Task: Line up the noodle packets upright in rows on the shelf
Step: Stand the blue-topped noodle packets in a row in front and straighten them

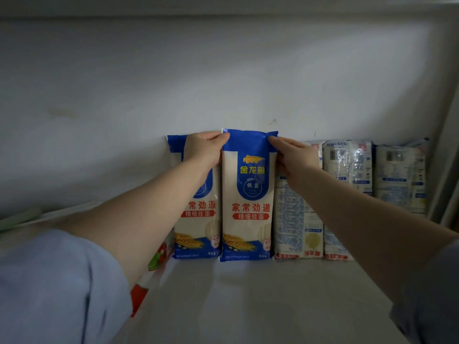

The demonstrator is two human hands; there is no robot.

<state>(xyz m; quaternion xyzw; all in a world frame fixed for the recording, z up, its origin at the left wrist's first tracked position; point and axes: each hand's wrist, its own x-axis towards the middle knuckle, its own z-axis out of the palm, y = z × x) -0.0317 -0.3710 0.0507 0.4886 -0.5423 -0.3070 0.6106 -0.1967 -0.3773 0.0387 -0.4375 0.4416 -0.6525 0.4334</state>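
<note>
Blue-and-cream noodle packet [248,194], long axis vertical, stood upright against the back wall [223,70] near the middle of the shelf [248,294]. Pinched at its top corners: left hand [202,150] on the left corner, right hand [294,155] on the right, both about equally near. Flanked, apparently touching, by a matching packet [196,219] toward the shelf's left end and pale packets [298,219] running toward the right end. Front print: 金龙鱼 beneath a yellow fish, 低盐, 家常劲道, 精细挂面. Pale packets turned back-out, barcodes visible, small print unreadable. Likely next: slight squaring into the row.
</note>
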